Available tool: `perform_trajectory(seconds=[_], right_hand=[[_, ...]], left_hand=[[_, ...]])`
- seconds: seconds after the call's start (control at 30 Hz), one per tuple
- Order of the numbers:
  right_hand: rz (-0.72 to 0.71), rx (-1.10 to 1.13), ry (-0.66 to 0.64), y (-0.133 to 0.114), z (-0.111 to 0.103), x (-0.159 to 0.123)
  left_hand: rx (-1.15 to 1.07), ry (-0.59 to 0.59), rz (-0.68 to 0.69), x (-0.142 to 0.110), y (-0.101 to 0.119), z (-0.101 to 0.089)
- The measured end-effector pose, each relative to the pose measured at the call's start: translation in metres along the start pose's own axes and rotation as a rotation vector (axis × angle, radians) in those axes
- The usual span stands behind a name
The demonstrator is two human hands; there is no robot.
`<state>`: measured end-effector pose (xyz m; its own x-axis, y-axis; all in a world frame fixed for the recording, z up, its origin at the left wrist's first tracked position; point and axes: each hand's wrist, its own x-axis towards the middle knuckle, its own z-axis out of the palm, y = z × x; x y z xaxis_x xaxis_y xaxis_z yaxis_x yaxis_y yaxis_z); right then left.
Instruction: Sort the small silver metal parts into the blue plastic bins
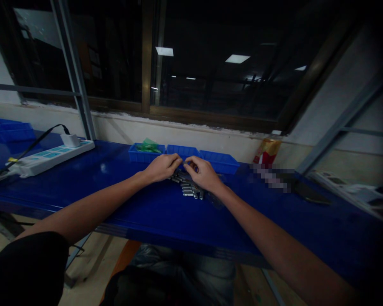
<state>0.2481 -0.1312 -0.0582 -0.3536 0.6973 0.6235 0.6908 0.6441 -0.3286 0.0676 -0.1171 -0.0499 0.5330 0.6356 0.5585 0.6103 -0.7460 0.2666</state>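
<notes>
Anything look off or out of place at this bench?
Under the window, the wall's top edge looks ragged, as if flaking. Silvery metal pieces lie in a loose, uneven pile by the right hand, outside the blue bins, though that may be normal. I see no spill.

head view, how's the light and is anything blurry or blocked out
Head view: dim, right edge nearly black, bright light patches on the dark window; head view: small metal pieces look soft; head view: pixelated patch below the red-and-gold packet
</notes>
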Motion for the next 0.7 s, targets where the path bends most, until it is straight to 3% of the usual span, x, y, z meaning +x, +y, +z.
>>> perform_trajectory(seconds=[0.2, 0.4, 0.57, 0.7], right_hand=[[-0.024, -0.008, -0.001, 0.000, -0.002, 0.001], [0.023, 0.050, 0.015, -0.002, 0.001, -0.001], [-0.034, -0.062, 0.058, 0.001, 0.004, 0.005], [0.023, -0.233, 0.148, 0.025, 0.002, 0.023]], left_hand=[[-0.076, 0.009, 0.085, 0.000, -0.002, 0.001], [-0.024, 0.016, 0.058, 0.001, -0.003, 0.000], [0.040, -0.072, -0.007, 0.004, -0.010, -0.005], [0.160, -0.155, -0.078, 0.004, -0.033, -0.012]])
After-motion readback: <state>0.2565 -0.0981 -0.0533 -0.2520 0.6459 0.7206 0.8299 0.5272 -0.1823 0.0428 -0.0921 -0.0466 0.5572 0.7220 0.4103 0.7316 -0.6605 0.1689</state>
